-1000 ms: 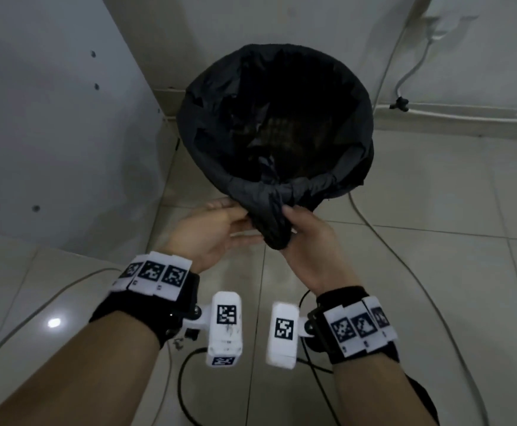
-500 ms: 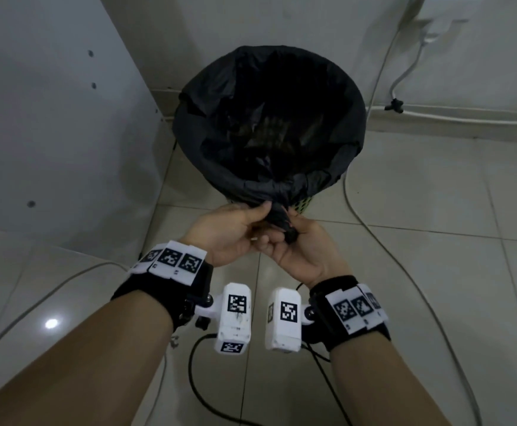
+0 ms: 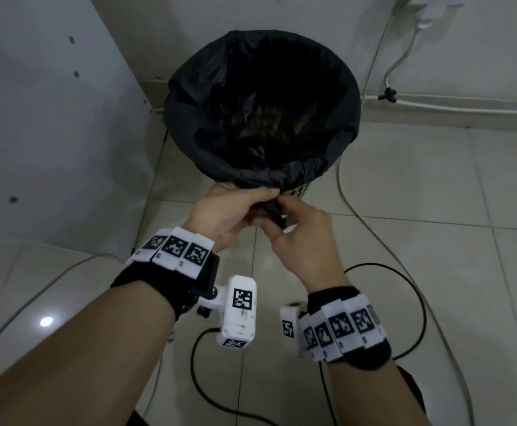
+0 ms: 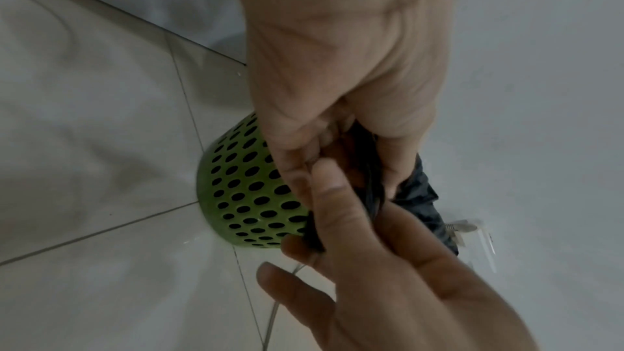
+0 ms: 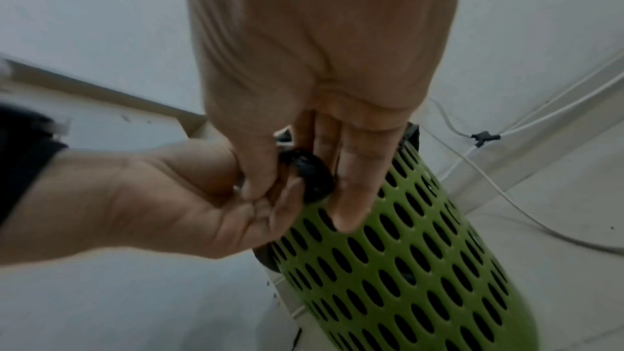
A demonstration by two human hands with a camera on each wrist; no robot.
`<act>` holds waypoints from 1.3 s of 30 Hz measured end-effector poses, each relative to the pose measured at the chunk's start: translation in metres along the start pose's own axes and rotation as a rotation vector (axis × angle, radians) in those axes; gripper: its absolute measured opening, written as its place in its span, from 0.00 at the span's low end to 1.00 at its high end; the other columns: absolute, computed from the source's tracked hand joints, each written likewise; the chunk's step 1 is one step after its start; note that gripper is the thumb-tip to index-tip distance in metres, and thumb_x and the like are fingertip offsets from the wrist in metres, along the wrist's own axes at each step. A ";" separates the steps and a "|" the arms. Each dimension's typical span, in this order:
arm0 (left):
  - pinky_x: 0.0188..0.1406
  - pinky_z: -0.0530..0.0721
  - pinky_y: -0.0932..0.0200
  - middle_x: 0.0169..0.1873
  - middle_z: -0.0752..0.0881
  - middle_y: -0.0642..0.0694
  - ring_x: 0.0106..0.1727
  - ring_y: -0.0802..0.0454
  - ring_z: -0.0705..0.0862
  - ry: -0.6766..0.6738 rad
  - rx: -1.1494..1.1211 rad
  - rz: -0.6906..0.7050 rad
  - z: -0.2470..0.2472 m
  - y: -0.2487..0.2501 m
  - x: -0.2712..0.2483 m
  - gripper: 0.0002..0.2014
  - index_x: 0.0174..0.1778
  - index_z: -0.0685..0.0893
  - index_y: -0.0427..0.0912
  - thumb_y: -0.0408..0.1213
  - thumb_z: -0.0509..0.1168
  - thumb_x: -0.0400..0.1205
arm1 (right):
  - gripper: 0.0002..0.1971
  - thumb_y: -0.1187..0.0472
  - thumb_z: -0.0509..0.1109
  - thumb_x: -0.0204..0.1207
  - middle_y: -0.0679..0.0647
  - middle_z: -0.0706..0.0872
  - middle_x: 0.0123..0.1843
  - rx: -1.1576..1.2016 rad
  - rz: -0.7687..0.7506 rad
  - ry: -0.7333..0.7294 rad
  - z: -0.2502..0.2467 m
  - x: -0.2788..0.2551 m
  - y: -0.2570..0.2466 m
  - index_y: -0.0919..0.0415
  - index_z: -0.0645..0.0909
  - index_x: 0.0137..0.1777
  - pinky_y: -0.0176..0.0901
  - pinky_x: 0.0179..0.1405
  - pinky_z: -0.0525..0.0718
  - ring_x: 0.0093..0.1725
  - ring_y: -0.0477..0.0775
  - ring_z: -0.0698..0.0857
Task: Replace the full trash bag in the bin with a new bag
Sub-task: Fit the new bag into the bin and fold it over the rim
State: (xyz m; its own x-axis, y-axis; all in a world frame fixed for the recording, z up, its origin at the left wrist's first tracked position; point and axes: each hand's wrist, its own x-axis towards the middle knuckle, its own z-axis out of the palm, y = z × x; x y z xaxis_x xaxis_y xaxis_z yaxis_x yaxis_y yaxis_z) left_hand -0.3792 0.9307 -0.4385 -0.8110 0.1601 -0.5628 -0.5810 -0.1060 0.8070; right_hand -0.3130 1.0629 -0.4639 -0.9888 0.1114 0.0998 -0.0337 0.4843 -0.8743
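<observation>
A green perforated bin point(image 3: 298, 189) point(image 5: 405, 263) point(image 4: 243, 191) stands on the tiled floor, lined with a black trash bag point(image 3: 260, 96) folded over its rim. At the near rim the bag's slack is gathered into a small twisted knot point(image 3: 274, 210) point(image 5: 310, 175). My left hand point(image 3: 241, 204) point(image 4: 304, 170) grips the gathered plastic just under the rim. My right hand point(image 3: 284, 222) point(image 5: 304, 191) pinches the knot between thumb and fingers. In the left wrist view the dark bunched plastic point(image 4: 415, 196) runs between both hands. What lies deep inside the bag is too dark to make out.
A white cabinet panel point(image 3: 51, 118) stands close on the left of the bin. White cables point(image 3: 389, 72) run along the back wall and a grey cable point(image 3: 352, 210) crosses the floor on the right. A black cable point(image 3: 417, 302) loops on the tiles under my wrists.
The hanging bunch of bag has been drawn up into a short tight knot at the rim. Both hands have closed in together against it, and my right wrist has turned over.
</observation>
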 end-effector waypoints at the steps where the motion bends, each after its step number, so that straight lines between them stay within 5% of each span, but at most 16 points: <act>1: 0.38 0.86 0.57 0.46 0.90 0.38 0.42 0.48 0.90 -0.053 0.029 -0.011 -0.001 0.003 -0.002 0.12 0.58 0.86 0.33 0.31 0.72 0.79 | 0.07 0.63 0.76 0.77 0.45 0.91 0.42 0.038 0.034 0.020 0.000 0.004 0.003 0.55 0.91 0.53 0.24 0.42 0.81 0.38 0.31 0.85; 4: 0.41 0.82 0.60 0.45 0.89 0.43 0.44 0.52 0.87 -0.118 0.074 -0.054 -0.005 0.005 -0.003 0.09 0.58 0.85 0.38 0.33 0.65 0.83 | 0.11 0.68 0.67 0.84 0.56 0.90 0.39 0.452 0.375 -0.050 -0.005 0.014 0.011 0.56 0.89 0.47 0.46 0.35 0.87 0.31 0.52 0.84; 7: 0.49 0.84 0.54 0.49 0.89 0.39 0.49 0.47 0.85 -0.061 0.119 -0.043 -0.003 0.000 -0.002 0.13 0.60 0.87 0.32 0.33 0.69 0.82 | 0.09 0.69 0.60 0.86 0.62 0.85 0.42 1.025 0.621 -0.220 -0.012 0.017 0.014 0.67 0.83 0.55 0.42 0.31 0.83 0.32 0.54 0.79; 9: 0.58 0.87 0.49 0.54 0.90 0.36 0.52 0.44 0.88 -0.072 0.096 -0.058 0.002 -0.002 -0.003 0.14 0.61 0.87 0.31 0.34 0.70 0.82 | 0.09 0.67 0.60 0.82 0.58 0.84 0.40 1.270 0.704 -0.311 -0.012 0.016 0.015 0.66 0.81 0.56 0.39 0.28 0.80 0.30 0.52 0.77; 11: 0.55 0.90 0.49 0.51 0.92 0.38 0.50 0.45 0.90 -0.095 0.079 -0.074 0.006 -0.003 -0.004 0.12 0.59 0.87 0.32 0.34 0.70 0.83 | 0.09 0.65 0.61 0.78 0.56 0.84 0.39 1.371 0.772 -0.348 -0.012 0.015 0.017 0.63 0.79 0.55 0.37 0.25 0.78 0.27 0.50 0.76; 15: 0.50 0.90 0.48 0.44 0.92 0.44 0.43 0.50 0.89 -0.045 0.170 -0.066 0.007 -0.001 0.001 0.07 0.52 0.89 0.40 0.33 0.73 0.80 | 0.03 0.67 0.63 0.84 0.61 0.84 0.41 1.070 0.811 -0.243 -0.019 0.015 0.012 0.64 0.78 0.53 0.42 0.25 0.83 0.27 0.54 0.81; 18: 0.37 0.92 0.51 0.42 0.93 0.41 0.40 0.46 0.91 0.057 0.114 -0.010 0.012 -0.002 0.004 0.07 0.49 0.89 0.37 0.27 0.76 0.76 | 0.06 0.62 0.73 0.81 0.58 0.87 0.49 0.518 0.444 -0.038 -0.028 0.004 0.005 0.61 0.80 0.54 0.49 0.27 0.89 0.38 0.60 0.88; 21: 0.35 0.91 0.53 0.40 0.93 0.38 0.38 0.45 0.92 0.165 0.130 0.045 0.019 -0.004 0.003 0.08 0.46 0.91 0.32 0.25 0.78 0.72 | 0.16 0.50 0.84 0.69 0.43 0.91 0.49 0.065 0.079 -0.034 -0.027 -0.002 0.001 0.52 0.89 0.55 0.36 0.39 0.88 0.44 0.43 0.88; 23: 0.36 0.91 0.53 0.42 0.93 0.36 0.37 0.47 0.91 0.160 0.147 0.022 0.019 -0.003 0.001 0.11 0.49 0.91 0.31 0.28 0.78 0.72 | 0.13 0.54 0.83 0.69 0.44 0.93 0.46 -0.060 -0.015 0.020 -0.022 0.002 0.003 0.53 0.92 0.54 0.37 0.44 0.87 0.43 0.40 0.88; 26: 0.41 0.90 0.54 0.47 0.93 0.38 0.45 0.48 0.91 0.096 0.168 -0.013 0.016 -0.001 -0.001 0.15 0.55 0.90 0.36 0.36 0.77 0.74 | 0.05 0.64 0.77 0.76 0.47 0.92 0.38 0.112 0.128 0.081 -0.016 0.011 0.006 0.56 0.92 0.48 0.45 0.38 0.90 0.36 0.44 0.88; 28: 0.49 0.88 0.52 0.50 0.92 0.40 0.52 0.48 0.89 0.090 0.171 -0.011 0.011 -0.001 0.000 0.18 0.56 0.89 0.38 0.40 0.75 0.71 | 0.05 0.68 0.73 0.80 0.53 0.87 0.33 0.520 0.382 0.022 -0.020 0.016 0.007 0.60 0.90 0.47 0.45 0.29 0.87 0.30 0.49 0.83; 31: 0.65 0.84 0.47 0.57 0.91 0.38 0.60 0.44 0.87 -0.061 0.146 -0.058 0.011 -0.003 -0.005 0.14 0.61 0.88 0.37 0.38 0.69 0.82 | 0.05 0.68 0.66 0.82 0.55 0.81 0.30 1.140 0.728 -0.164 -0.031 0.020 0.009 0.66 0.84 0.47 0.37 0.23 0.79 0.27 0.49 0.77; 33: 0.64 0.86 0.48 0.51 0.91 0.36 0.54 0.42 0.90 -0.189 0.097 -0.108 0.016 -0.004 -0.010 0.15 0.61 0.86 0.31 0.38 0.65 0.86 | 0.04 0.65 0.66 0.78 0.53 0.77 0.28 1.346 0.888 -0.239 -0.032 0.020 0.011 0.65 0.82 0.46 0.33 0.18 0.74 0.24 0.46 0.74; 36: 0.58 0.90 0.48 0.44 0.91 0.38 0.46 0.46 0.88 -0.156 0.071 -0.080 0.025 -0.005 -0.009 0.13 0.57 0.87 0.29 0.36 0.68 0.84 | 0.06 0.63 0.66 0.80 0.52 0.74 0.25 1.271 0.977 -0.218 -0.030 0.021 0.011 0.63 0.81 0.43 0.32 0.14 0.69 0.22 0.46 0.71; 39: 0.49 0.93 0.46 0.30 0.88 0.46 0.33 0.52 0.84 0.047 0.042 -0.029 0.031 -0.002 -0.004 0.05 0.47 0.88 0.34 0.30 0.75 0.78 | 0.08 0.61 0.72 0.81 0.60 0.82 0.31 0.785 0.732 0.060 -0.027 0.013 0.009 0.64 0.77 0.45 0.41 0.17 0.77 0.23 0.54 0.77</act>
State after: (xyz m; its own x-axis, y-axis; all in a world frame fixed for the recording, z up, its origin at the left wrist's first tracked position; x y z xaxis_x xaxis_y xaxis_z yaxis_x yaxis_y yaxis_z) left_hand -0.3727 0.9609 -0.4329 -0.7970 0.1164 -0.5926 -0.6012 -0.0606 0.7968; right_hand -0.3225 1.0920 -0.4572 -0.7984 0.2006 -0.5677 0.4586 -0.4082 -0.7893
